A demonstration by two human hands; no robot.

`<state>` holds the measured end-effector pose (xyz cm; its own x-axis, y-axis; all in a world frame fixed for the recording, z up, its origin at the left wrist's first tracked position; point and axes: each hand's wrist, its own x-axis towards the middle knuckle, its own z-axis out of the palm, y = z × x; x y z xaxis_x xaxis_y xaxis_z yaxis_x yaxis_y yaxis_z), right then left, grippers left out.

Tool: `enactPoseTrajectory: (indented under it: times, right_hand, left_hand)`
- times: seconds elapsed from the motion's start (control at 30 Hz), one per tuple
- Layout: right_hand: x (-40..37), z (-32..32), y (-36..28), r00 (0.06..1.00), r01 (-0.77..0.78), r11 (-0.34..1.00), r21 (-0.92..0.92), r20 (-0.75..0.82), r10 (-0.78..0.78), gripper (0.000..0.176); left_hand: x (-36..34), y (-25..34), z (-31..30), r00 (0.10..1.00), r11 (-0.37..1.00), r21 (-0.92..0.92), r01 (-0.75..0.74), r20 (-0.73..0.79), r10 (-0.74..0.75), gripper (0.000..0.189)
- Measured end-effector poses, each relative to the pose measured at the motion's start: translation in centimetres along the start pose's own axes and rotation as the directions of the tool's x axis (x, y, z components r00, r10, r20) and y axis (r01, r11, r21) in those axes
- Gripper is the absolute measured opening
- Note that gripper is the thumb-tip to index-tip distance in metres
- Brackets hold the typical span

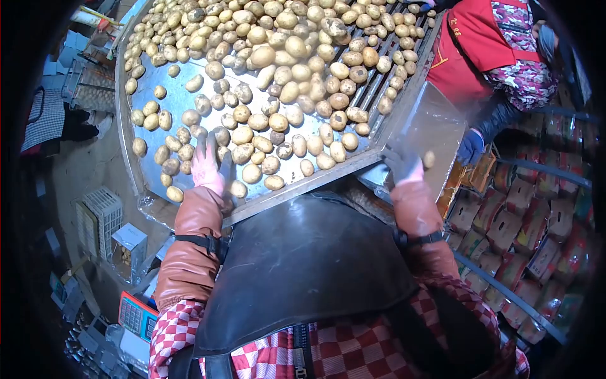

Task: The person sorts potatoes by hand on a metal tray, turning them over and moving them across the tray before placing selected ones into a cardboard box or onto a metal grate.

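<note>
Potatoes (242,135) lie in a thick spread over a metal sorting table (180,104). My left hand (208,165), in a pink glove with dark fingertips, is among the potatoes near the table's front edge, fingers stretched and apart, touching some of them. My right hand (404,163), in a grey and pink glove, is smeared by motion past the table's right corner. Its blurred fingers look spread. Close to its right side is a single potato (429,159), apart from the fingers, above a plastic-lined box (435,120).
Slatted bars (372,85) form the table's right part. Another person in a red apron (470,44) stands at right, with a blue-gloved hand (470,147) near the box. Printed cartons (505,218) are stacked at right. A white crate (103,211) and a scale (136,316) are at left.
</note>
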<state>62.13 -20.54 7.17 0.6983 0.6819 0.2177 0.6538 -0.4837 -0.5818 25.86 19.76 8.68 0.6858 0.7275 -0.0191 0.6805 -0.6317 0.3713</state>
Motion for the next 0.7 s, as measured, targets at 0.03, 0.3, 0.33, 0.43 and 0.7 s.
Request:
enactPoseTrajectory:
  times: [0.03, 0.3, 0.33, 0.43, 0.7]
  right_hand:
    - [4.0, 0.1, -4.3, 0.88, -0.47, 0.8, 0.374, 0.12, 0.46, 0.042]
    - [14.1, 5.0, -10.2, 0.784, -0.233, 0.931, -0.28, 0.512, 0.35, 0.055]
    - [14.5, 4.0, -10.5, 0.706, -0.45, 0.882, -0.143, 0.548, 0.449, 0.055]
    - [13.2, 2.4, -9.5, 0.748, -0.659, 0.459, 0.595, 0.581, 0.321, 0.059]
    - [10.7, 2.6, -8.9, 0.981, -0.102, 0.871, 0.481, 0.193, 0.008, 0.046]
  left_hand:
    - [0.0, 0.1, 0.0, 1.0, 1.0, 0.003, 0.004, 0.003, -0.004, 0.071]
    - [-1.5, 0.7, -1.1, 0.997, 1.0, -0.027, -0.011, 0.08, 0.013, 0.076]
    - [-1.8, 0.9, -1.4, 0.994, 1.0, -0.02, -0.01, 0.108, 0.012, 0.076]
    - [-2.8, 2.4, -2.1, 0.993, 1.0, -0.012, -0.025, 0.119, 0.026, 0.073]
    - [0.6, 8.9, -1.6, 0.86, 0.895, -0.046, -0.444, 0.261, 0.439, 0.065]
